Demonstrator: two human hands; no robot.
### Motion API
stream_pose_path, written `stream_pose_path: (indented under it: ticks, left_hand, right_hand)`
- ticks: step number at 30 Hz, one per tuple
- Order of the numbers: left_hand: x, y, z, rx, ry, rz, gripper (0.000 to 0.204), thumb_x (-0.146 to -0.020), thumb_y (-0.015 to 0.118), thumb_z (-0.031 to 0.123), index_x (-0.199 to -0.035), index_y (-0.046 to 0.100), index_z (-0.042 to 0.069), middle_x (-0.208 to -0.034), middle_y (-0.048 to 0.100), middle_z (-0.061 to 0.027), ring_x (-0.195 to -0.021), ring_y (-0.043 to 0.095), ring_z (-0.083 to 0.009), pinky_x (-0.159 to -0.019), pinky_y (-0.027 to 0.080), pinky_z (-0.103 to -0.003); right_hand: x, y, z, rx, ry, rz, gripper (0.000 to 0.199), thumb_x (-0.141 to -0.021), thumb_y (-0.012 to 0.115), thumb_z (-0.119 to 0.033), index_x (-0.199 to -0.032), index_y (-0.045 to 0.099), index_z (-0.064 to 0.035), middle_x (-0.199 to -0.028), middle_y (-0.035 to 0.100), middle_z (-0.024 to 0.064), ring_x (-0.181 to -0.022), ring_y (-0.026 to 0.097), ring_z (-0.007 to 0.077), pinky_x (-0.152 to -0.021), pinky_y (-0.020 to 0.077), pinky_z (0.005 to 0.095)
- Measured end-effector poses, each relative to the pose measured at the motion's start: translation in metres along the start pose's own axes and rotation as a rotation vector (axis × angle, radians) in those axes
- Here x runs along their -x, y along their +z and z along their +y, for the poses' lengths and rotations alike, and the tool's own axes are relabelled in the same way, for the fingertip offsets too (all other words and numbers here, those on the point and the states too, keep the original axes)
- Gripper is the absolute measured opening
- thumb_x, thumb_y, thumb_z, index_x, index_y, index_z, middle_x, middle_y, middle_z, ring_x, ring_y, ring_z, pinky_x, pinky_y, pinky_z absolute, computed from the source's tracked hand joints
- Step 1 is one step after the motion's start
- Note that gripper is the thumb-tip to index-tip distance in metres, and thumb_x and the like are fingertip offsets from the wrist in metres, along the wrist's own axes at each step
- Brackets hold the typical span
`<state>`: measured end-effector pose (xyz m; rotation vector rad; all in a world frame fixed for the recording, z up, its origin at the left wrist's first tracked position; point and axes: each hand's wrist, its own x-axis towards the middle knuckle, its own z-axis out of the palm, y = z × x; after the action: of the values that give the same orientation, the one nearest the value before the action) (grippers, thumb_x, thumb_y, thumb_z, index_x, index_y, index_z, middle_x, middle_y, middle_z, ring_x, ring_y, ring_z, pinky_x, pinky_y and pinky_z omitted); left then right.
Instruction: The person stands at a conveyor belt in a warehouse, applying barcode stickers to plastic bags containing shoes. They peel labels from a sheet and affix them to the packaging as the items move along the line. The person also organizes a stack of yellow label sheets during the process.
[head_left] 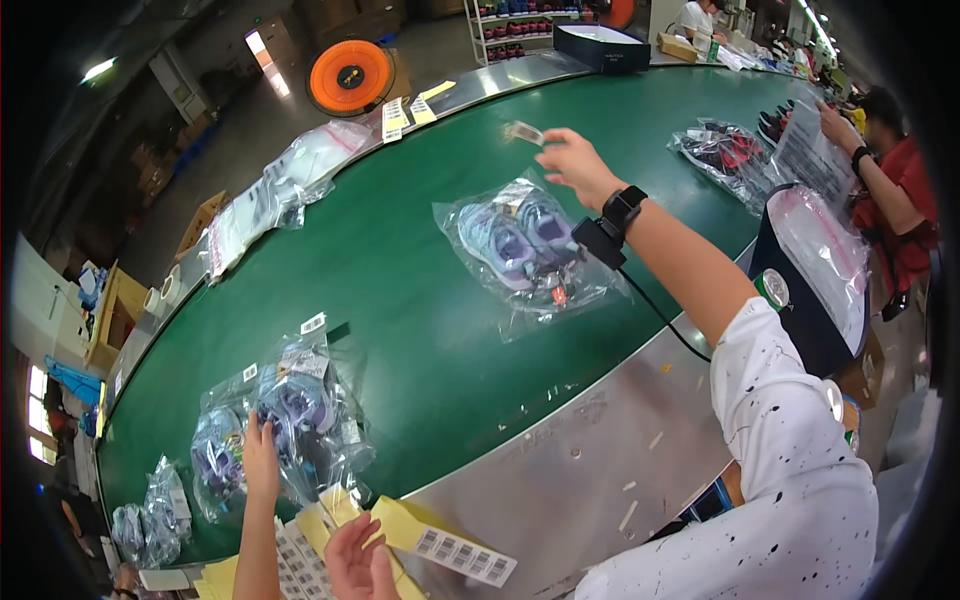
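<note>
Right hand [578, 165] fingers [553, 141] pinch small tag [525, 132].

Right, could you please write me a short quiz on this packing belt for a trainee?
1. True or false: the right hand pinches a small tag above the green belt.
2. What lies in the clear bag nearest that wrist? A) shoes B) bottles C) gloves
3. What colour is the round reel beyond the belt?
Key: 1 true; 2 A; 3 orange.
</note>
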<state>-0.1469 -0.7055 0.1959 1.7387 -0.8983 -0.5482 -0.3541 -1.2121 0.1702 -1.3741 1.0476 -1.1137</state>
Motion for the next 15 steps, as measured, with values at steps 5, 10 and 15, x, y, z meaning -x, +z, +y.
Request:
stream_pose_path:
  ticks: [5, 10, 15]
  left_hand:
    - [-0.091, 0.051, 0.022, -0.65, 0.597, -0.415, 0.063, -0.082, 0.07, 0.025, -0.132, 0.04, 0.001, -0.127, 0.05, -0.0216, -0.113, 0.053, -0.0335, -0.094, 0.044, -0.043]
    - [-0.16, 0.156, 0.019, -0.789, 0.844, -0.45, 0.074, -0.073, 0.076, 0.024, -0.135, 0.041, 0.003, -0.127, 0.048, -0.0202, -0.112, 0.051, -0.0342, -0.091, 0.043, -0.042]
    - [-0.206, 0.22, -0.011, -0.782, 0.913, -0.373, 0.042, -0.078, 0.066, 0.014, -0.117, 0.056, 0.005, -0.093, 0.058, -0.0102, -0.084, 0.059, -0.0261, -0.071, 0.048, -0.041]
  right_hand:
    - [-0.056, -0.031, 0.064, 0.334, 0.135, 0.03, 0.073, -0.076, 0.07, -0.005, -0.141, 0.036, -0.0109, -0.09, 0.058, 0.0084, -0.069, 0.057, 0.0177, -0.055, 0.0479, 0.0315]
    - [-0.076, -0.004, 0.102, 0.334, 0.184, -0.002, 0.083, -0.074, 0.074, -0.01, -0.145, 0.031, -0.0114, -0.091, 0.062, 0.0095, -0.067, 0.06, 0.0187, -0.054, 0.0513, 0.0307]
    - [-0.086, 0.011, 0.115, 0.528, -0.001, 0.071, 0.061, -0.072, 0.067, -0.01, -0.13, 0.048, -0.0042, -0.113, 0.062, 0.0208, -0.096, 0.065, 0.0305, -0.078, 0.054, 0.041]
